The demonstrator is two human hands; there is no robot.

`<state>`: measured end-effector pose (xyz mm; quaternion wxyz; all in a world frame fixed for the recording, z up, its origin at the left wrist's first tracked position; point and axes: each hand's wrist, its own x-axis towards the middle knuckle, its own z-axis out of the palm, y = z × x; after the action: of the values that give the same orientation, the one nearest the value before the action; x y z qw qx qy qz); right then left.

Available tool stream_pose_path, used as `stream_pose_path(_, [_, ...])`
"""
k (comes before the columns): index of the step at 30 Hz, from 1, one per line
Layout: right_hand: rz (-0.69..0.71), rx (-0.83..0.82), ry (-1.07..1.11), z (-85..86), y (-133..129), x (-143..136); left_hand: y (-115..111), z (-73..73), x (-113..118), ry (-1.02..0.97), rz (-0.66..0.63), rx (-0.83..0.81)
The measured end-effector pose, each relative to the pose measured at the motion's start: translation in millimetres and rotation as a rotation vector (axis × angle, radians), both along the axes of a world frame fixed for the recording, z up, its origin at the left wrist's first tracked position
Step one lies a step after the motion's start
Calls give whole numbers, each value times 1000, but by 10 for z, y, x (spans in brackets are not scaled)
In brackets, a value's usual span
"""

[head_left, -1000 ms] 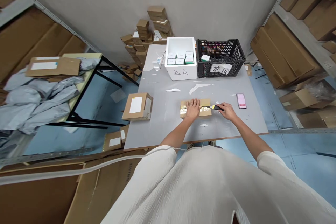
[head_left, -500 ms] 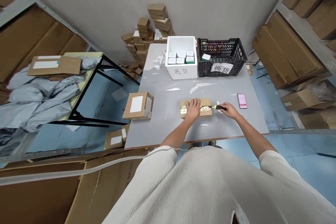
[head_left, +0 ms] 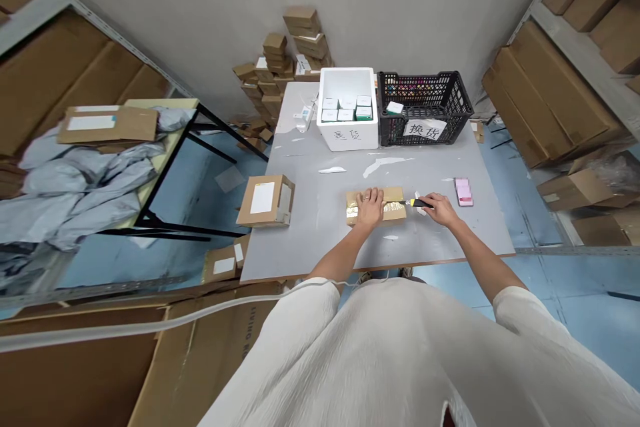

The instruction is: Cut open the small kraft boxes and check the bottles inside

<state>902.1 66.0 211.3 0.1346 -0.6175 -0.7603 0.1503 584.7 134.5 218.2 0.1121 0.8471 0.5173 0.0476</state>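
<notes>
A small cardboard box (head_left: 393,212) with shiny tape along its top lies flat on the grey table (head_left: 310,240) in front of me. My left hand (head_left: 370,208) presses on its left half with fingers laid over the top. In my right hand (head_left: 439,209) is a black and yellow utility knife (head_left: 419,203), gripped just right of the box. The knife's blade end points left and meets the right end of the box along the taped line. How deep the blade sits cannot be seen.
A white foam box (head_left: 350,135) holding small cartons and a black plastic crate (head_left: 425,110) stand at the back. A pink item (head_left: 463,192) lies to the right, a labelled carton (head_left: 267,201) to the left. A pale cable (head_left: 200,315) crosses in front of me.
The view has shifted slightly. My right hand and the knife are a touch closer to the box; my left hand stays on it.
</notes>
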Motion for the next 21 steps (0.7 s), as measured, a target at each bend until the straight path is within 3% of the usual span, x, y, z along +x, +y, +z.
stream_pose_path(9, [-34,-34,96,-113,48,-82,18,-26,-15,-33,-3,-1])
stream_pose_path(12, [-34,-30,89,-50,71,62,10,-29,-31,-24,-6,-4])
stream_pose_path(15, [-162,26,122,-9,99,317,-21,-28,-46,-25,-13,-2])
stream_pose_path(18, [-194,60,165,-51,151,472,-49,-46,-44,-41,1,5])
stream_pose_path(21, [-190,11,182,-157,233,409,-55,-80,-51,-53,9,0])
